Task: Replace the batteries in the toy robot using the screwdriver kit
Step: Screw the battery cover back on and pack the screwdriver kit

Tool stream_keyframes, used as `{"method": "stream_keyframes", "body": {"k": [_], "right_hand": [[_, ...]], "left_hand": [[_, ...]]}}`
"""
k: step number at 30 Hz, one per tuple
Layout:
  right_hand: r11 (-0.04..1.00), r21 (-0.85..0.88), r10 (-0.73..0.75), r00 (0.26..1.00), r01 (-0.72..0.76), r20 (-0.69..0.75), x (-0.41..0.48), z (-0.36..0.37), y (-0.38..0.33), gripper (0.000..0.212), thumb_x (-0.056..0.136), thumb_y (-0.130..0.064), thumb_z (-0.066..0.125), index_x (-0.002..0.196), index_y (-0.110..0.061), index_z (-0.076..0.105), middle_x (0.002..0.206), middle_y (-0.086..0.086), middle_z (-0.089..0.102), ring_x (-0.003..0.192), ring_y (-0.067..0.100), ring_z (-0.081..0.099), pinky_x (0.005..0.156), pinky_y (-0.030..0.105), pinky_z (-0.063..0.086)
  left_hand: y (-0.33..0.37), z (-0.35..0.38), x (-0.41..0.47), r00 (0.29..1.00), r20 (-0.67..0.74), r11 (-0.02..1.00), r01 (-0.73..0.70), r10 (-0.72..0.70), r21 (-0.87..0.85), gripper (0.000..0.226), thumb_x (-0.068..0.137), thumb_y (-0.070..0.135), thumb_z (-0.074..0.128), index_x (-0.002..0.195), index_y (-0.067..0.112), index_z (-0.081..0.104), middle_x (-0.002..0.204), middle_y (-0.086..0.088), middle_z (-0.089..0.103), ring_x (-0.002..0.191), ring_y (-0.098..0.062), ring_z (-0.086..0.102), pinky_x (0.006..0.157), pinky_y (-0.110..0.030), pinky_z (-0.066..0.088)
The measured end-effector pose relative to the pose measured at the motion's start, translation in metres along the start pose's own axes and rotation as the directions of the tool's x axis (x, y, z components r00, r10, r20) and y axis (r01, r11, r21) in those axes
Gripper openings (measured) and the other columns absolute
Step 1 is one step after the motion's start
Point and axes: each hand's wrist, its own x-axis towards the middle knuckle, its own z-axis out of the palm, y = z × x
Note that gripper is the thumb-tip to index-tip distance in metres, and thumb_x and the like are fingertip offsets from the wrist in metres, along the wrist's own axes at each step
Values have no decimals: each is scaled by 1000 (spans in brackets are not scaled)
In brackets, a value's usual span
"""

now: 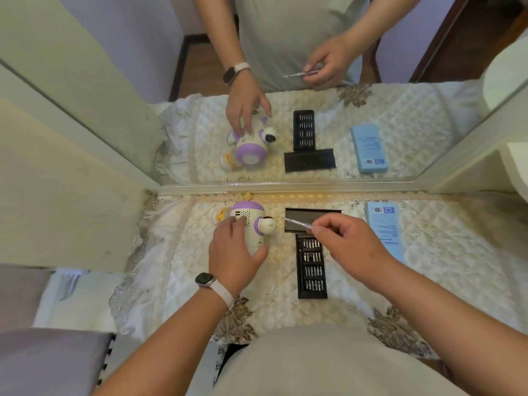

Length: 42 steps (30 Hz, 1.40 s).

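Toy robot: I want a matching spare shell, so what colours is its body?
The toy robot is cream with purple trim; head view shows it best.

Soft, even indoor light, faint shadows; wide-angle bending at edges, slight blur.

The bit tray (312, 267) lies on the cloth-covered bench (428, 275), near its middle. Touching the tray's far end, the kit cover (328, 217) lies crosswise. Left of the tray the toy robot (251, 218) lies on its side, with the left hand (234, 252) on top of it. Above the tray's far end is the right hand (351, 244), pinching the screwdriver (298, 223), whose tip reaches over the cover towards the robot. A box (384, 227) lies right of the tray, well apart. Behind the tray, past the cover, a mirror (400, 95) stands at the bench's far edge.
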Motion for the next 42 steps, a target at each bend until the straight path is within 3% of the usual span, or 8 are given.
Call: {"method": "stream_keyframes", "body": {"k": [8, 13, 20, 25, 28, 32, 36, 42], "right_hand": [[997, 2, 77, 994, -77, -75, 1, -14, 11, 17, 90, -22, 61, 76, -26, 69, 53, -14, 46, 47, 6, 38, 48, 21, 33], [994, 25, 108, 989, -106, -97, 2, -18, 16, 19, 90, -22, 61, 74, -28, 70, 53, -12, 45, 47, 9, 37, 46, 24, 33], [991, 19, 131, 987, -129, -96, 5, -14, 19, 15, 91, -21, 61, 80, -23, 70, 52, -15, 44, 46, 6, 36, 47, 22, 33], [993, -6, 114, 991, -115, -76, 9, -3, 14, 15, 92, -21, 60, 81, -21, 69, 48, -16, 45, 43, 1, 38, 48, 16, 33], [993, -9, 121, 990, -121, -71, 12, 4, 10, 15, 93, -21, 59, 80, -20, 69, 48, -15, 43, 43, 2, 37, 49, 18, 32], [992, -27, 123, 991, -125, -59, 15, 12, 5, 16, 93, -22, 59, 81, -21, 69, 50, -14, 41, 45, 5, 38, 48, 20, 34], [993, -58, 99, 994, -102, -43, 14, 18, -3, 15, 93, -21, 59, 81, -20, 69, 51, -12, 42, 44, 4, 38, 44, 15, 34], [991, -126, 31, 999, -35, -32, 11, 23, -17, 14, 92, -17, 62, 80, -19, 69, 53, -14, 48, 46, 3, 42, 45, 11, 35]], "left_hand": [[-19, 32, -5, 990, 69, 955, -134, 119, 266, 108, 62, 61, 79, 147, 10, 36, 154, -19, 39, 142, -36, 38, 105, -58, 42], [-43, 39, -2, 969, 8, 920, -238, 248, 310, 85, 77, 59, 51, 147, 12, 37, 153, -18, 42, 142, -33, 31, 103, -62, 39], [-52, 40, 8, 919, -165, 933, -347, 359, 98, 73, 77, 37, 59, 137, -2, 45, 144, -26, 50, 137, -41, 44, 104, -53, 47], [-69, 20, 11, 911, -375, 981, -191, 171, -17, 75, 71, 33, 61, 133, -7, 52, 131, -28, 55, 118, -42, 51, 99, -48, 47], [-82, 10, 14, 911, -409, 996, -76, 50, -50, 73, 67, 34, 60, 133, 3, 55, 122, -24, 57, 106, -42, 55, 89, -48, 49], [-90, 6, 9, 958, -246, 970, 91, -147, -227, 81, 70, 45, 73, 141, 18, 48, 125, -14, 56, 108, -32, 59, 81, -40, 54], [-100, 7, 12, 986, -35, 949, 145, -161, -279, 80, 71, 56, 77, 141, 33, 46, 116, 2, 63, 106, -18, 60, 79, -41, 56], [-80, -8, 13, 963, -130, 900, 165, -234, -404, 83, 67, 49, 82, 140, 26, 51, 117, -2, 60, 107, -18, 57, 82, -28, 44]]}}
